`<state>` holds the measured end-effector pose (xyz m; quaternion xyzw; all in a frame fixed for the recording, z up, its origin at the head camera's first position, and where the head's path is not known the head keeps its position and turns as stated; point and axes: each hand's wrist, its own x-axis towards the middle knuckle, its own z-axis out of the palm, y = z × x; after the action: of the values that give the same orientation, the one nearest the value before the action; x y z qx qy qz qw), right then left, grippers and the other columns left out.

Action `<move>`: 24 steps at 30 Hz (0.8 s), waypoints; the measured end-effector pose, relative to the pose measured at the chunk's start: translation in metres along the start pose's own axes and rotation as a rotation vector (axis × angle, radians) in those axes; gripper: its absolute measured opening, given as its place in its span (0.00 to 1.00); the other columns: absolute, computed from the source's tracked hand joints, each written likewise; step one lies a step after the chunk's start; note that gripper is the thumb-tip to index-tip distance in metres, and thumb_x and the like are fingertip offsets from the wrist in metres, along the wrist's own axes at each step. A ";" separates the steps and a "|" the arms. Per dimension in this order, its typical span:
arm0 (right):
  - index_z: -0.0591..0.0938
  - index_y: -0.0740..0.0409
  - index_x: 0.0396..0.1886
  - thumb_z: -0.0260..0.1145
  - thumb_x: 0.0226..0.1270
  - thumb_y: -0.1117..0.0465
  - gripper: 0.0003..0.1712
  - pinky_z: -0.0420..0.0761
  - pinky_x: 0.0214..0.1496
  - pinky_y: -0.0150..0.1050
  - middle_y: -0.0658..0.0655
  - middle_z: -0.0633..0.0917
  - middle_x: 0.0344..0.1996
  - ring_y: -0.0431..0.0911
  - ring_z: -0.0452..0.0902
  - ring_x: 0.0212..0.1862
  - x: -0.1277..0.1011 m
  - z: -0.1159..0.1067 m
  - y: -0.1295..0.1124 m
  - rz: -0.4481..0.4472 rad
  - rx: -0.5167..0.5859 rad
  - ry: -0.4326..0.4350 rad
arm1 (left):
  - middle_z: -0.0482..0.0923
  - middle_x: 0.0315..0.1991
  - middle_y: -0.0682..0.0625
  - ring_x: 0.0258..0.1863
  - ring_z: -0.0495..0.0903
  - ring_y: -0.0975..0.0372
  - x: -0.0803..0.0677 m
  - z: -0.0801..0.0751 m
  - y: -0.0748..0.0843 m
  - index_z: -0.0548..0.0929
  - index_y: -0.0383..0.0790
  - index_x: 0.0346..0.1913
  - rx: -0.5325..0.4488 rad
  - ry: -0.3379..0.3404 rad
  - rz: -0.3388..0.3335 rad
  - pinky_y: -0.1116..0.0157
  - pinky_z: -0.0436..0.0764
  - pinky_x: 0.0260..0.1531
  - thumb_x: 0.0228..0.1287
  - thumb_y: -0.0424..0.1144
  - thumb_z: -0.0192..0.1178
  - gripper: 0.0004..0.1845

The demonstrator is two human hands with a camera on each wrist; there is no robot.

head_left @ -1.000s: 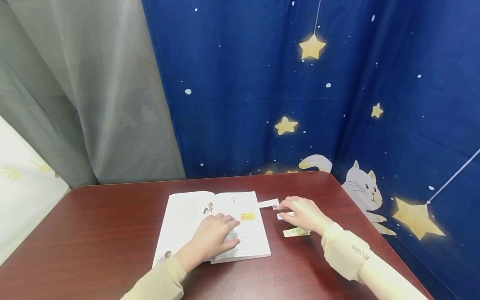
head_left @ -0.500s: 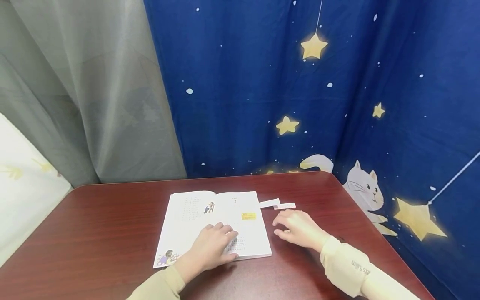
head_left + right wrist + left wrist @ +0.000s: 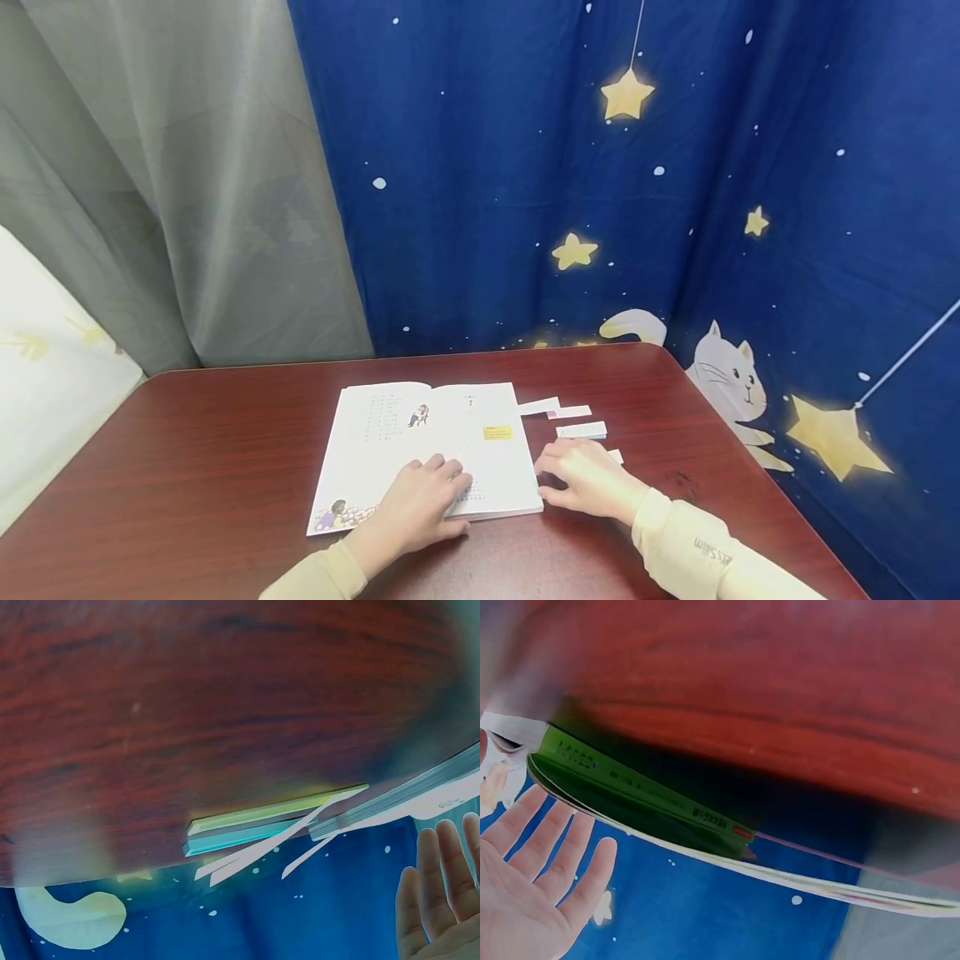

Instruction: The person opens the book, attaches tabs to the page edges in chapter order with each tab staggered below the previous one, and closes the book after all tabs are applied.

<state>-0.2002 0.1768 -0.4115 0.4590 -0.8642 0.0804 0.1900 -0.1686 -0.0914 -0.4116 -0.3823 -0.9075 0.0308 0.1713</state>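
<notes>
An open book point(image 3: 360, 467) lies on the table, its pages printed with small text and drawings. My left hand point(image 3: 423, 504) rests on its lower middle near the inner fold, fingers spread loosely. In the left wrist view the book's green spine point(image 3: 645, 791) shows, with the fingers over the page edge. At the book's right edge, my right hand point(image 3: 588, 479) has its fingertips right by the page; its fingers look extended in the right wrist view. A white paper strip point(image 3: 538, 406) juts from the right pages. Beside it lie a pinkish strip point(image 3: 572, 412) and a white-and-blue strip pad point(image 3: 582, 430).
A pale strip point(image 3: 617, 457) is mostly hidden behind the right hand. In the right wrist view a yellow-edged pad point(image 3: 262, 815) lies by a blue-edged one point(image 3: 247, 838). The reddish-brown table point(image 3: 187, 467) meets a blue star-printed curtain point(image 3: 480, 208) at the back.
My right hand has moved from the strips toward me and left, to the book's right edge, leaving the strips behind it in view. The left hand has slid slightly toward me.
</notes>
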 end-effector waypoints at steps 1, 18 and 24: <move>0.80 0.47 0.27 0.67 0.46 0.52 0.08 0.72 0.30 0.35 0.42 0.76 0.25 0.37 0.70 0.29 0.000 0.001 -0.001 -0.005 -0.009 0.001 | 0.74 0.36 0.54 0.32 0.71 0.62 0.000 0.001 0.000 0.78 0.46 0.40 0.000 0.006 0.001 0.65 0.71 0.24 0.41 0.61 0.61 0.26; 0.79 0.48 0.26 0.67 0.45 0.50 0.10 0.68 0.26 0.31 0.42 0.74 0.23 0.36 0.67 0.27 -0.001 0.008 -0.010 -0.022 -0.027 -0.033 | 0.72 0.31 0.55 0.27 0.70 0.62 -0.003 0.007 -0.002 0.77 0.46 0.35 0.027 0.053 -0.004 0.68 0.67 0.17 0.40 0.57 0.64 0.22; 0.79 0.47 0.26 0.67 0.45 0.48 0.11 0.68 0.27 0.31 0.41 0.73 0.23 0.36 0.67 0.27 -0.001 0.009 -0.011 -0.023 -0.046 -0.042 | 0.73 0.31 0.55 0.27 0.70 0.63 -0.003 0.007 -0.004 0.78 0.46 0.35 0.020 0.061 -0.001 0.68 0.68 0.17 0.41 0.57 0.64 0.21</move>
<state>-0.1932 0.1688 -0.4201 0.4660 -0.8642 0.0485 0.1834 -0.1713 -0.0957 -0.4180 -0.3809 -0.9016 0.0283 0.2030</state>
